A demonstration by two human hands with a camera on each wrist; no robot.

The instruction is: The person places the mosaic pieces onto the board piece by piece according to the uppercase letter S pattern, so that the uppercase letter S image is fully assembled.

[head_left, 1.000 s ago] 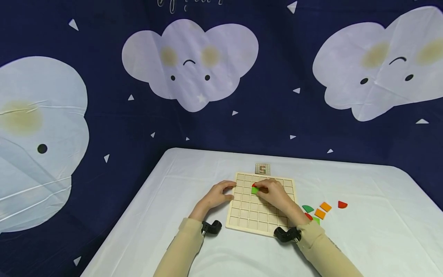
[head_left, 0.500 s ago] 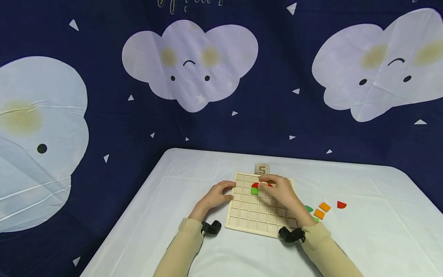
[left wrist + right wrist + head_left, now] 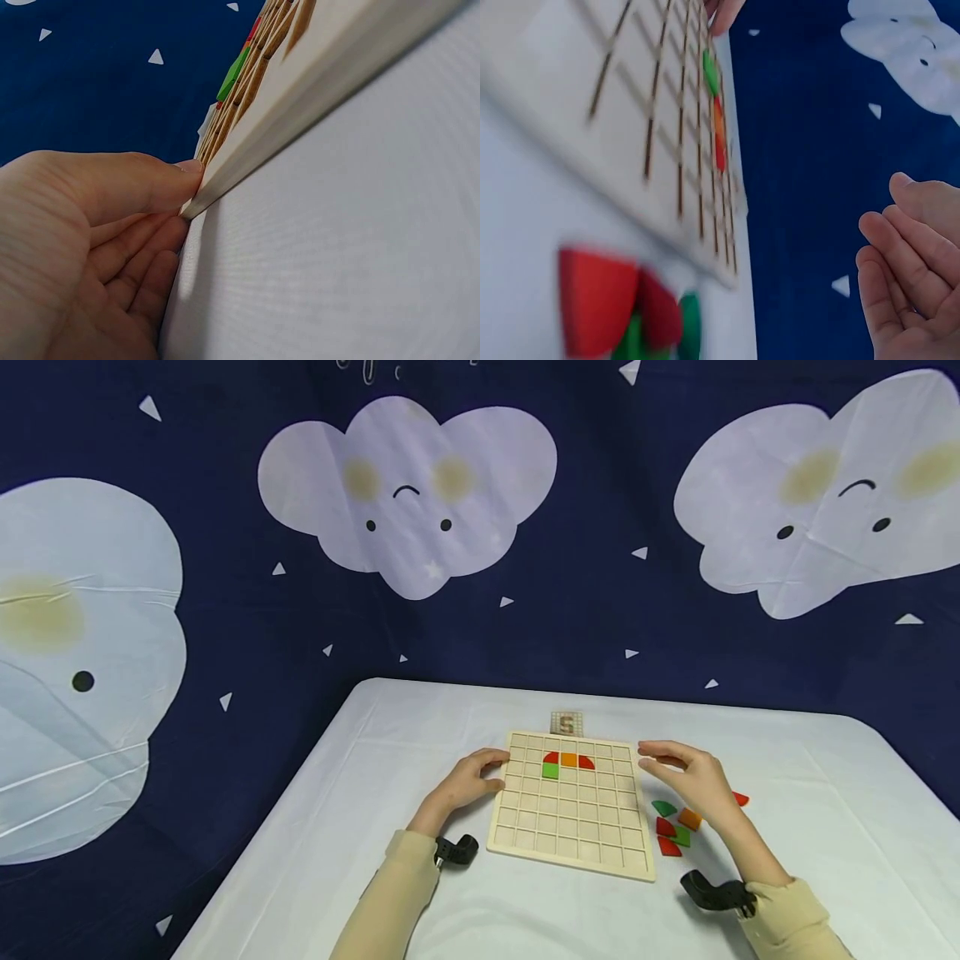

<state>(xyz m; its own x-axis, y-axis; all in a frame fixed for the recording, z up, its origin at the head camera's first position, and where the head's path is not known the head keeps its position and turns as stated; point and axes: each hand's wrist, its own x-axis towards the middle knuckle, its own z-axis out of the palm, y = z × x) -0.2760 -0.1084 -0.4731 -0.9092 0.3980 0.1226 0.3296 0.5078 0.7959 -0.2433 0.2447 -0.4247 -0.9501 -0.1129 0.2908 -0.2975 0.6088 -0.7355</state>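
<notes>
The wooden grid board [image 3: 570, 817] lies on the table, and my left hand [image 3: 463, 785] rests its thumb and fingertips against its left edge. In the left wrist view those fingertips [image 3: 189, 166] touch the rim. Set in the grid are a red quarter-circle piece [image 3: 552, 757], an orange square [image 3: 569, 760], a second red quarter-circle [image 3: 586, 762] and a green square [image 3: 551, 770] below the first red one. My right hand [image 3: 696, 778] hovers off the board's right side, fingers loosely bent and holding nothing.
Right of the board lie loose pieces: a dark green quarter-circle [image 3: 663, 808], an orange square [image 3: 690, 819], a green piece [image 3: 682, 836] and several red ones [image 3: 670, 847]. A small pattern card [image 3: 566, 723] lies behind the board. My right arm covers part of the table.
My right hand has left the grid and moved right, beyond the board's edge. The orange square and right red quarter-circle in the grid are now uncovered. My left hand stays put.
</notes>
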